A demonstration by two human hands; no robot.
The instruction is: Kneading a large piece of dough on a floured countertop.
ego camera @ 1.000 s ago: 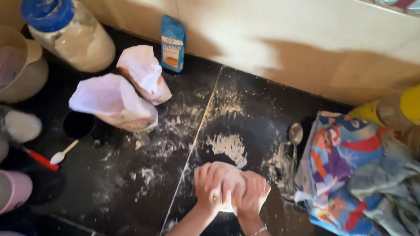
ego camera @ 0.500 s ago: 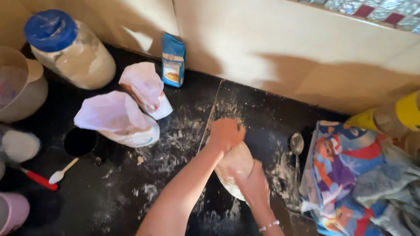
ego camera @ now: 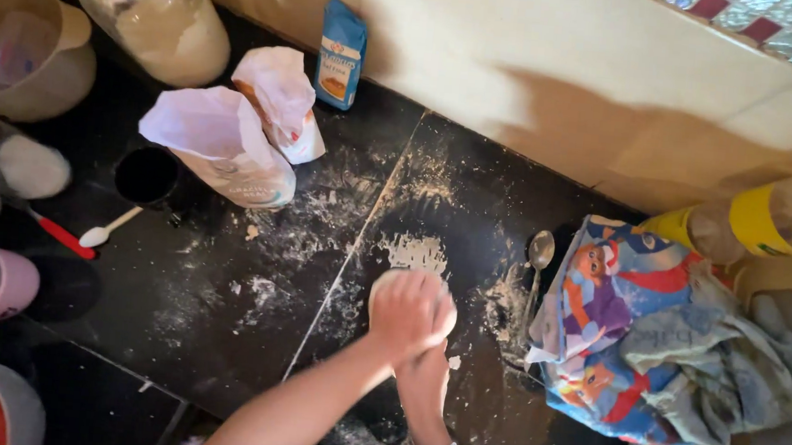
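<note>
- the dough is mostly hidden under the hands; only a pale edge shows on the floured black counter.
- left hand lies on top, pressing down, fingers curled over the dough.
- right hand sits beneath it, grip unclear.
- a spoon and a colourful cloth lie just to the right, below a tiled wall.

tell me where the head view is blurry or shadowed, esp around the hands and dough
In the head view, the left hand and right hand are motion-smeared over the dough, so its edge is hard to trace; a broad soft shadow falls on the cream wall tiles; the yellow-labelled bottle at right looks soft; the flour-dusted black counter reads fairly sharp, without strong glare.
</note>
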